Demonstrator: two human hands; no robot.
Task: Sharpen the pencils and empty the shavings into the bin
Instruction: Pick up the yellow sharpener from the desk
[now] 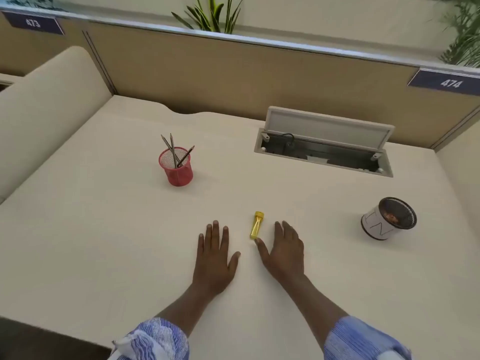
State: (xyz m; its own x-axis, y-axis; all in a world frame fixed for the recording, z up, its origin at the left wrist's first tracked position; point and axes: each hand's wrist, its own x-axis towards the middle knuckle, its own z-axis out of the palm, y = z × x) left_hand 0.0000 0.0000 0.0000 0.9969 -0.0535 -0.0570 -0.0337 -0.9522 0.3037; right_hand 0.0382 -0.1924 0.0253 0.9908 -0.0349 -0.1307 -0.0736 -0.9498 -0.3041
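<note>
Yellow sharpener (256,226): a small clear yellow tube with a solid yellow cap. It lies on its side on the bench (104,229) between your two hands, cap end pointing away from you.
Left hand (214,255): rests flat on the bench, palm down, with fingers straight and slightly spread. It holds nothing and sits just left of the sharpener, apart from it.
Right hand (283,252): palm down, fingers straight and together, holding nothing. Your thumb stretches out to the sharpener's near end; whether it touches cannot be told.
Pencils (172,149): three dark pencils lean in a red mesh cup (178,170) with their pointed ends up. The cup stands further back on the bench, left of your hands and well apart from them.
Bin (376,227): a small dark mesh pot wrapped in white paper with hand-drawn letters. It stands at the right of the bench, well apart from your right hand, with brownish bits inside.
Cable hatch (324,152): set into the bench at the back right, its grey lid propped open.
Partition (233,74): a tan wall behind the bench with blue plates reading 473 and 474. Green plants (213,14) rise above it.
Sleeves (155,339): blue-and-white striped, pushed up your forearms.
</note>
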